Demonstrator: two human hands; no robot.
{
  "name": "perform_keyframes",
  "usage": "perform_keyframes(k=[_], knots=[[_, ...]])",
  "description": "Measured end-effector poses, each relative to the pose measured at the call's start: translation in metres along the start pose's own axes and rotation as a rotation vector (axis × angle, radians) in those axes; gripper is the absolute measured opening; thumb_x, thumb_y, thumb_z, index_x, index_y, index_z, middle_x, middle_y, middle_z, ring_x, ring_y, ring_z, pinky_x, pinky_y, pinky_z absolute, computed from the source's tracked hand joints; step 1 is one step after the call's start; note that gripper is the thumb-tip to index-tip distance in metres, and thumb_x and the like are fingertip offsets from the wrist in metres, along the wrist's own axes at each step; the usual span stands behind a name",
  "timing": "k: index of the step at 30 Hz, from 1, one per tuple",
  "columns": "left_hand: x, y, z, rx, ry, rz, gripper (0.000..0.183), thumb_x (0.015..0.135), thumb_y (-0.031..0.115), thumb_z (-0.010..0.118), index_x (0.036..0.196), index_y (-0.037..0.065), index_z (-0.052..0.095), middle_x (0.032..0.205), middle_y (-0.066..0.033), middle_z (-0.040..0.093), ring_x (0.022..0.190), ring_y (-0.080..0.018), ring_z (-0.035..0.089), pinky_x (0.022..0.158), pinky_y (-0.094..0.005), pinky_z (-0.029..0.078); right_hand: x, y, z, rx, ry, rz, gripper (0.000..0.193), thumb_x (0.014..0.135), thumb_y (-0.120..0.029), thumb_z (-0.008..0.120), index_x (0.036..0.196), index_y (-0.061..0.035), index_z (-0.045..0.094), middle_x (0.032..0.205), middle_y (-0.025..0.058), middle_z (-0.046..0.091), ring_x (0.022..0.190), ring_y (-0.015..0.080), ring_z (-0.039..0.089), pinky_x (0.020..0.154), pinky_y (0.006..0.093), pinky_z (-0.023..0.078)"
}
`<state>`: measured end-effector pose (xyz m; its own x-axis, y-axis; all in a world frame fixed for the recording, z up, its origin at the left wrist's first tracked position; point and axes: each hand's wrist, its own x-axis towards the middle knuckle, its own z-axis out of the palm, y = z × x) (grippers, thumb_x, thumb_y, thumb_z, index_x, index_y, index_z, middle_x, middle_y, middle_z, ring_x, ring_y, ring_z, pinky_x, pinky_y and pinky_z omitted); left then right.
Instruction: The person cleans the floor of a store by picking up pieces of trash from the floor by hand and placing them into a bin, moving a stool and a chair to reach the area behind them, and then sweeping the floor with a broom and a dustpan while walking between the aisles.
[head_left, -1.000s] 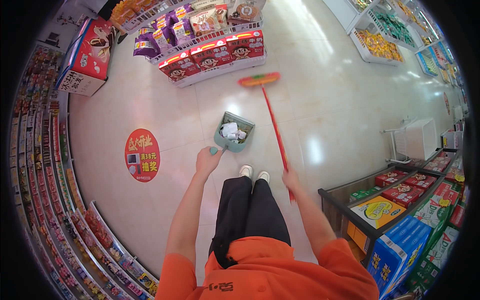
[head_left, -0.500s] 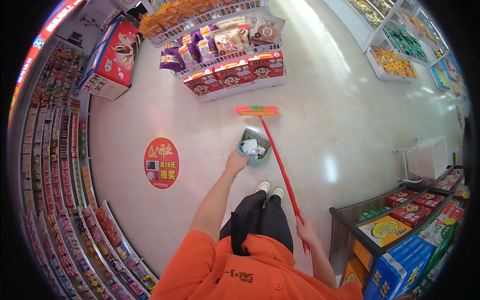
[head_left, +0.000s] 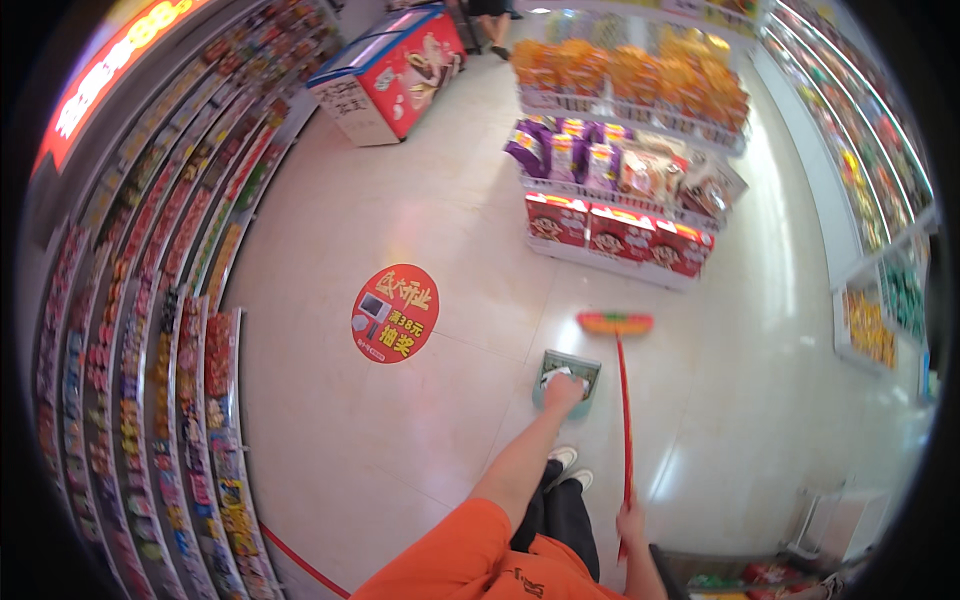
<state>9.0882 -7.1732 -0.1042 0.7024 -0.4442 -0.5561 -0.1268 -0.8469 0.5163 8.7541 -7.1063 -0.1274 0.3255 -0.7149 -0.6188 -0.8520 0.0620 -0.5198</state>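
My left hand (head_left: 565,390) is closed at the green dustpan (head_left: 582,362), with the arm stretched forward; the grip itself is hidden beneath the fist. Crumpled white scraps (head_left: 553,376) lie inside the pan, partly covered by the hand. In my right hand (head_left: 630,522), held low near my body, is the red stick of a broom (head_left: 626,430). Its orange head with pink and green bristles (head_left: 615,323) is on or close above the floor, ahead and to the right of the pan, apart from it.
Ahead stands a snack display (head_left: 615,235) with bags and red boxes. Long candy shelves (head_left: 190,330) line the left, and a red chest freezer (head_left: 390,80) is farther back. A round red sticker (head_left: 395,313) is on the floor. Another person's legs (head_left: 490,25) show at the far end.
The view has turned left, so the surroundings appear shifted to the right. My left hand now covers more of the dustpan's inside. The broom stays in my right hand, its head still ahead of the pan.
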Motion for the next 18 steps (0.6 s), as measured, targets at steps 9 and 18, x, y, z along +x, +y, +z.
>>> perform_keyframes(k=[9, 18], knots=[[-0.017, 0.02, 0.056, -0.54, -0.443, -0.086, 0.043, 0.073, 0.04, 0.057, 0.087, 0.0, 0.054, 0.083, -0.0132, 0.059, 0.071, -0.021, 0.06, 0.062, -0.0375, 0.046, -0.128, -0.03, -0.11, 0.681, -0.334, 0.309, 0.019, 0.089, -0.017, 0.04, 0.103, -0.0098, 0.05, 0.048, -0.0038, 0.039, 0.035, 0.004, 0.034, 0.03, 0.0176, 0.025], [-0.073, -0.042, 0.005, -0.66, -0.323, -0.245, 0.053, 0.07, 0.045, 0.061, 0.096, -0.001, 0.054, 0.078, -0.0107, 0.057, 0.064, -0.0181, 0.059, 0.056, -0.0338, 0.045, 0.066, -0.115, -0.015, 0.366, -0.186, 0.021, 0.041, 0.087, -0.018, 0.04, 0.127, -0.0184, 0.033, 0.052, 0.003, 0.041, 0.037, 0.0137, 0.042, 0.034, 0.0281, 0.039]])
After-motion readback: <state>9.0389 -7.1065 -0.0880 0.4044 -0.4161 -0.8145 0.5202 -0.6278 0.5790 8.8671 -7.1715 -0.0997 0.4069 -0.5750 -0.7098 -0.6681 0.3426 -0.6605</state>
